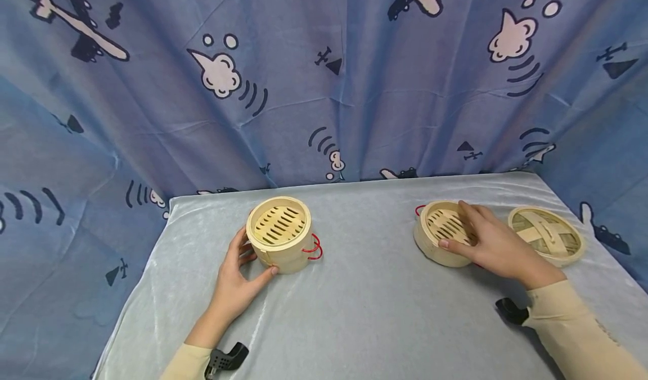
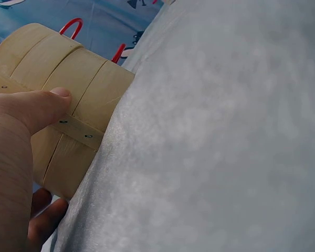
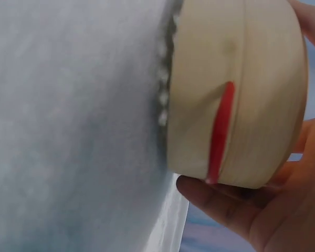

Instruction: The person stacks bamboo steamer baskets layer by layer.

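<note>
On the left of the cloth stands a round bamboo steamer (image 1: 286,259), apparently two stacked tiers, with a slatted top and red handles (image 1: 318,248) on its right side. My left hand (image 1: 235,284) holds it from the left. In the left wrist view, the thumb presses the steamer's wall (image 2: 89,89) and the fingertips show lower down on its far side. My right hand (image 1: 498,248) grips a shorter bamboo steamer basket (image 1: 430,245) by its rim and side. The right wrist view shows this basket's wall (image 3: 268,94) close to the cloth; whether it touches is unclear.
A woven bamboo lid (image 1: 567,234) with a strap handle lies at the right, beyond my right hand. Pale grey cloth (image 1: 364,290) covers the table. A blue patterned curtain (image 1: 304,76) hangs along the back and sides.
</note>
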`<action>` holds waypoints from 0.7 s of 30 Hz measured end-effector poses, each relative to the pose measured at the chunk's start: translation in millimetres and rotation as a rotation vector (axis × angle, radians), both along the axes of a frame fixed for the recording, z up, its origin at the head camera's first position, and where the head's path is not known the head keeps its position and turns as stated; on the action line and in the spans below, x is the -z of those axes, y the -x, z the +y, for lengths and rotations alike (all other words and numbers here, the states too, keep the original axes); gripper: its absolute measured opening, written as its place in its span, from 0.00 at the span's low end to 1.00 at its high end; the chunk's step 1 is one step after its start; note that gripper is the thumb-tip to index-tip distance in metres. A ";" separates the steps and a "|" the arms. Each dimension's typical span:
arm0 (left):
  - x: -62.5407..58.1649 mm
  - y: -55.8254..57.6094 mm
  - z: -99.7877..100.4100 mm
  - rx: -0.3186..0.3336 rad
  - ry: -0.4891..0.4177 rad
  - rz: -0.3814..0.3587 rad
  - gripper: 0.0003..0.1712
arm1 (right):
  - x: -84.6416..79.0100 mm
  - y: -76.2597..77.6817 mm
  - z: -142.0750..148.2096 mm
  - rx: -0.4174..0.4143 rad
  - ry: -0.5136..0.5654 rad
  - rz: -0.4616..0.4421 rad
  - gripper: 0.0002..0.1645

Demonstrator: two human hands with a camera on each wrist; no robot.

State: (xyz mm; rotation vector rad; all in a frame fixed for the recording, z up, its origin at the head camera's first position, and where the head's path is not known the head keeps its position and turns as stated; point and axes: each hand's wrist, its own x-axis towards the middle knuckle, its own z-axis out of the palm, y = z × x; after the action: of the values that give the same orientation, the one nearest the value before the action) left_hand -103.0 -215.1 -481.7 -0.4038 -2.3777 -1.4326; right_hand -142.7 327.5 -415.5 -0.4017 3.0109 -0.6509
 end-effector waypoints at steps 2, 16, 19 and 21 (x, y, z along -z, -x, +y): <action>0.2 -0.2 -0.2 0.001 0.002 0.004 0.67 | -1.7 -0.6 -2.3 -0.002 0.004 0.016 0.68; 3.1 2.9 -1.1 0.003 0.012 0.014 0.66 | -23.5 -0.1 -32.1 -0.057 0.027 0.090 0.64; 3.3 2.3 -1.2 0.003 0.009 0.019 0.66 | -30.4 -0.7 -41.0 -0.072 0.035 0.087 0.64; 2.9 1.5 -0.3 0.006 -0.004 0.024 0.66 | -34.4 -1.1 -46.8 -0.083 0.044 0.096 0.64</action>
State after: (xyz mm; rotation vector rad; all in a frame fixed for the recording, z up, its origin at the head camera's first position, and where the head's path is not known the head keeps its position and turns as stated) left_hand -104.5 -215.4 -484.6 -0.4243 -2.3570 -1.4265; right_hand -141.6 280.7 -381.1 -0.5727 3.0541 -0.7125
